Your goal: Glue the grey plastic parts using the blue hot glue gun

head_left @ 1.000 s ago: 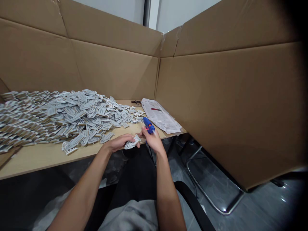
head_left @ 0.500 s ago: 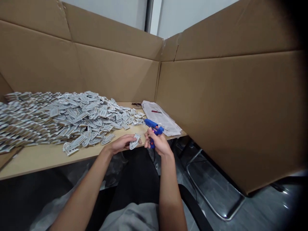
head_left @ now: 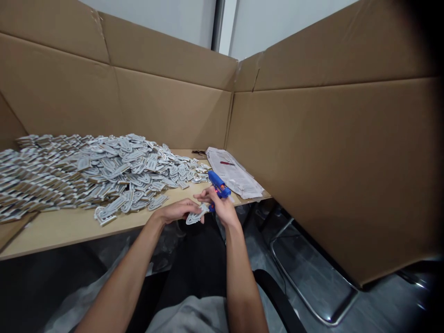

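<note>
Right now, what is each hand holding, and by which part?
The left hand pinches a pale grey piece near its middle; the right hand holds a blue glue gun by its handle, partly hidden.

We see cardboard panels (head_left: 173, 108) meeting near upper centre, pale wall (head_left: 284, 25) above them, and a shiny grey floor (head_left: 381, 310) at lower right

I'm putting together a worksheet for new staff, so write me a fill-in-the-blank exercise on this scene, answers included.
1. The right hand holds a glue gun coloured ____.
2. A pale piece is held in the ____ hand.
3. In the picture, the papers lie to the ____ of the heap.
4. The brown walls behind the table are made of ____.

Missing words: blue; left; right; cardboard.
</note>
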`<state>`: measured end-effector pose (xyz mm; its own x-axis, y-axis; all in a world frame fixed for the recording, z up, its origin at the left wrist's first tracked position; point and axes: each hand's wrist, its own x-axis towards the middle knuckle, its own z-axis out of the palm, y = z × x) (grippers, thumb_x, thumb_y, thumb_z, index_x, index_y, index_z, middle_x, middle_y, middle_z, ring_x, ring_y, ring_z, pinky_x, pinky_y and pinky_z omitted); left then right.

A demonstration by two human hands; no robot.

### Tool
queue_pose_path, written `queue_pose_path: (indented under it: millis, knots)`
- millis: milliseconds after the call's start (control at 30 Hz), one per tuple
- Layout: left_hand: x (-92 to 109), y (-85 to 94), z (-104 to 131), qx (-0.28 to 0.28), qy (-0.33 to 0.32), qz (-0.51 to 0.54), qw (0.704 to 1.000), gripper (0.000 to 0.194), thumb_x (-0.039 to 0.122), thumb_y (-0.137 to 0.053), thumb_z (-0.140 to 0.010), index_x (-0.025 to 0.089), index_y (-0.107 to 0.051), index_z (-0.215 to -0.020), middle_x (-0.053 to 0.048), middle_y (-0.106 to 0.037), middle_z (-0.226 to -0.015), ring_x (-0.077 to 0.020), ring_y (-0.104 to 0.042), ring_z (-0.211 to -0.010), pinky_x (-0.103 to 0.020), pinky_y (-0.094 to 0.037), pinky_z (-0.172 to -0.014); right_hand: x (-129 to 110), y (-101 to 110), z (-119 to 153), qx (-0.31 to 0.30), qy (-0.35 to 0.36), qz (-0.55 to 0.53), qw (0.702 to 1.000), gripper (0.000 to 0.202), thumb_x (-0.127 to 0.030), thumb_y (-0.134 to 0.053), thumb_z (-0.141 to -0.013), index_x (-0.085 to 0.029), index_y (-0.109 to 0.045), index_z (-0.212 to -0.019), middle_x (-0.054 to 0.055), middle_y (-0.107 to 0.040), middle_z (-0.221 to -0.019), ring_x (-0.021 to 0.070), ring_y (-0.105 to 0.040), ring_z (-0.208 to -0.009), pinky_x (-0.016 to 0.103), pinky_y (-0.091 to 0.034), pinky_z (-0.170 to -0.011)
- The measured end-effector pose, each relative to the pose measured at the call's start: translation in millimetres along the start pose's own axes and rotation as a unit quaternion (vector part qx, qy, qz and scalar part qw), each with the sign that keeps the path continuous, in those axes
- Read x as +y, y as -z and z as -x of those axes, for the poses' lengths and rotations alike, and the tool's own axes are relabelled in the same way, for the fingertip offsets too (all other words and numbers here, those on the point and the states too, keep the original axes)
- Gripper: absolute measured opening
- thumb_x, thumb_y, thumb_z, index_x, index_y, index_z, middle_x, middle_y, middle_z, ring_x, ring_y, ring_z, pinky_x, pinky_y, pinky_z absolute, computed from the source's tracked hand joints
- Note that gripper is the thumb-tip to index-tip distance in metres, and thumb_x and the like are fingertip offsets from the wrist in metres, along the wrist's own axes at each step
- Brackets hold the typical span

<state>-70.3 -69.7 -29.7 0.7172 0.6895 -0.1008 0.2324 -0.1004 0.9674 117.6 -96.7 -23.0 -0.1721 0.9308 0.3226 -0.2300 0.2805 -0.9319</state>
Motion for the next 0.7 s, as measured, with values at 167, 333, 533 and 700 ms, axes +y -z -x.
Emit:
queue_pose_path:
  millis: [167,333,533,700]
  knots:
    - [-6.3,1.3,-0.2,0.051,-0.003,0.055,0.997,0.033,0.048,-0.072,-0.081,0.017,-0.08,-0.085,-0.007,-0.071,-0.087,-0.0154,-0.054,-0.073,-0.025,-0.038,-0.062,-15.1,10.3,8.9,-0.04,0.003,0.057,0.998,0.052,-0.072,-0.051,-0.091,-0.022,-0.058,-0.079,0.0,-0.062,-0.056,0.0166,-0.061,-0.049,0.027,-0.048,-0.05]
    - [-3.0,-6.3,2.6,0.029,-0.019,0.066,0.997,0.044,0.056,-0.07,-0.084,0.015,-0.079,-0.096,-0.007,-0.068,-0.085,-0.0131,-0.053,-0.069,-0.025,-0.039,-0.062,-17.8,25.7,10.0,0.028,0.043,0.156,0.986,0.045,-0.066,-0.061,-0.088,-0.024,-0.052,-0.078,-0.005,-0.051,-0.053,0.0141,-0.049,-0.044,0.028,-0.042,-0.047]
    - [4.0,18.9,28.0,0.202,0.005,0.017,0.979,0.045,0.059,-0.076,-0.076,0.014,-0.071,-0.077,-0.002,-0.06,-0.064,-0.0109,-0.048,-0.055,-0.024,-0.032,-0.052,-19.5,39.0,11.0,0.066,0.065,0.204,0.975,0.041,-0.062,-0.06,-0.091,-0.024,-0.05,-0.081,-0.004,-0.052,-0.056,0.0154,-0.051,-0.048,0.028,-0.043,-0.051]
    - [35.3,97.7,87.1,0.442,0.035,-0.007,0.896,0.029,0.035,-0.083,-0.07,0.015,-0.064,-0.063,-0.002,-0.058,-0.055,-0.012,-0.048,-0.048,-0.024,-0.034,-0.047,-20.9,38.8,13.2,0.075,0.077,0.217,0.97,0.041,-0.062,-0.061,-0.09,-0.023,-0.051,-0.08,-0.003,-0.054,-0.059,0.0162,-0.053,-0.052,0.028,-0.044,-0.054]
